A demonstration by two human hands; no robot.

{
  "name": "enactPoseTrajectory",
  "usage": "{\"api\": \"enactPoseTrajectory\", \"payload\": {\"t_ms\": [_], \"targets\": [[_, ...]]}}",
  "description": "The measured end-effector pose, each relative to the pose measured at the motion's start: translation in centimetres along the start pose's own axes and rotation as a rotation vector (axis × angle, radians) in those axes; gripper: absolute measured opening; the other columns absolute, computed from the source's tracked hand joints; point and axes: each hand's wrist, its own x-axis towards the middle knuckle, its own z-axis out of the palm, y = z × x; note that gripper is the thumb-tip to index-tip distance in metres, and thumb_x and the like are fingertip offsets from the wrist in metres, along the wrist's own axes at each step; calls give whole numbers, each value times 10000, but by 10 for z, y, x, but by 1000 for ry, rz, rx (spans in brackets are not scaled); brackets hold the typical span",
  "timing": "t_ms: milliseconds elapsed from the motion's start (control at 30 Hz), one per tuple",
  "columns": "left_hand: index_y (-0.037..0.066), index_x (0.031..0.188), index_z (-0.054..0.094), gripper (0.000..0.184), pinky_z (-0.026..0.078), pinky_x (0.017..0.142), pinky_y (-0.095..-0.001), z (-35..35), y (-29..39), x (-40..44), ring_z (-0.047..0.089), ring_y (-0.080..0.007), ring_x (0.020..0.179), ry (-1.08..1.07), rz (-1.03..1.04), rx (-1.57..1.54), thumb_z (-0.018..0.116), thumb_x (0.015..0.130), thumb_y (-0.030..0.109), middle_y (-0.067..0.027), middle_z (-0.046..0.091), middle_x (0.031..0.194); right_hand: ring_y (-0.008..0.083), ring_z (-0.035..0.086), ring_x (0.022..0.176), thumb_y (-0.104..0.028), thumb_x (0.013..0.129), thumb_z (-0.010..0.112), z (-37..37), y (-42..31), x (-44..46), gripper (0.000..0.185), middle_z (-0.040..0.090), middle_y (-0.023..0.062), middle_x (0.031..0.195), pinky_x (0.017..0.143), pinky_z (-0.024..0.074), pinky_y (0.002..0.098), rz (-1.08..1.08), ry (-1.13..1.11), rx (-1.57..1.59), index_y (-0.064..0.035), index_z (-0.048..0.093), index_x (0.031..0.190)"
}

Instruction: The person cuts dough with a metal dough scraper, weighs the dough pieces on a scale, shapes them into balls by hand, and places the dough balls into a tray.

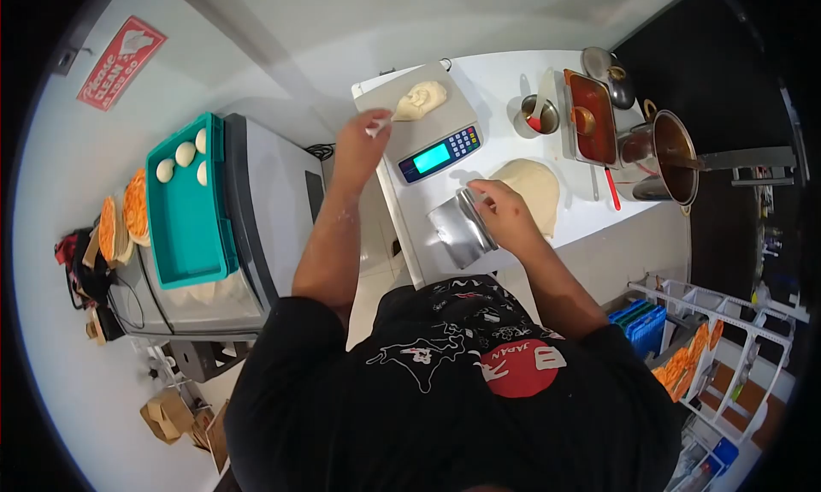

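White wall (282, 21) behind, white table (494, 74) ahead of me. L side of my feed: teal tray (190, 231) w/ 4 dough balls (184, 155) grouped at its far end; those look shaped & done. Next, L hand (363, 145) at the near L edge of the scale (456, 107), fingertips pinching a small pale bit (376, 128), prob. dough. Dough piece (421, 101) sits on the scale platter, unshaped, so I'd call that portion mid-weigh; display's lit but I can't read the no. R of that, nearer me, metal scraper (462, 231) gripped btwn thumb & fingers of my R hand (503, 216), blade out to the L. Just beyond/R of the hand, big dough slab (532, 184) lies on the table, partly hidden by it; looks like most of the dividing's left, approx. Further R: steel cup (547, 117) w/ utensils, sauce pan (570, 111), then big pot (637, 150) w/ a stick in it.
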Motion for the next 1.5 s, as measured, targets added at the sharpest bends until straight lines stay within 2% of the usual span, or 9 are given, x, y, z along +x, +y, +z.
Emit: {"api": "enactPoseTrajectory", "payload": {"t_ms": [167,567,767,933,1000,1133,1267,1333,1500], "targets": [[59,1133,729,271,565,766,-346,28,0,44,709,-240,819,123,109,25,745,867,107,-124,743,989,170,658,823,6,901,673,-22,22,-11,180,713,99,992,739,528,285,91,10,-24,-30,694,1077],[67,1109,721,258,558,827,-379,60,24,-71,683,-260,978,66,-167,-78,765,860,114,-123,727,1073,408,648,970,-113,831,702,11,66,-29,168,628,204,1064,815,537,493,-82,-291,-570,-50,644,976],[80,1270,640,413,497,962,-451,72,53,2,650,-381,1058,351,349,638,744,893,213,-169,716,1091,430,636,1028,-82,824,699,-22,42,-17,254,620,227,1173,871,537,487,-237,-186,-373,-49,666,1074],[81,1323,592,412,537,843,-419,102,-30,67,671,-328,924,108,399,593,638,984,311,-141,712,1021,296,679,1033,-99,882,701,-44,34,-30,323,628,184,1276,882,548,393,-65,-210,-261,-68,679,1203],[65,1259,625,390,541,732,-357,95,-26,87,649,-218,794,151,-302,-423,508,1055,376,-77,687,954,264,673,1032,-106,901,700,-50,40,-35,323,631,163,1285,879,543,370,100,-206,-170,-66,670,1221],[60,1187,658,404,510,634,-291,42,24,95,607,-134,735,-250,-422,-626,457,1079,393,-49,659,915,182,659,1026,-166,970,678,-33,8,-23,348,647,104,1289,869,529,313,287,32,174,-54,623,1296],[36,1145,670,357,510,654,-300,24,126,21,633,-115,794,-623,137,-474,571,1033,360,-58,683,867,208,687,1005,-281,1015,633,-15,-50,42,376,704,107,1122,848,551,322,-18,634,192,-6,613,1270],[33,1140,671,356,513,660,-304,12,148,-1,638,-120,785,-503,57,-353,582,1027,359,-56,683,845,224,694,953,-339,1028,606,-11,-47,69,398,703,90,1073,846,559,363,481,266,1156,-3,622,1242],[32,1097,683,354,517,650,-316,24,160,-49,644,-144,719,-64,20,-119,603,1014,367,-69,674,763,223,681,929,-351,1025,604,15,-76,77,408,688,92,1024,847,554,384,520,345,1096,6,624,1221]]}}
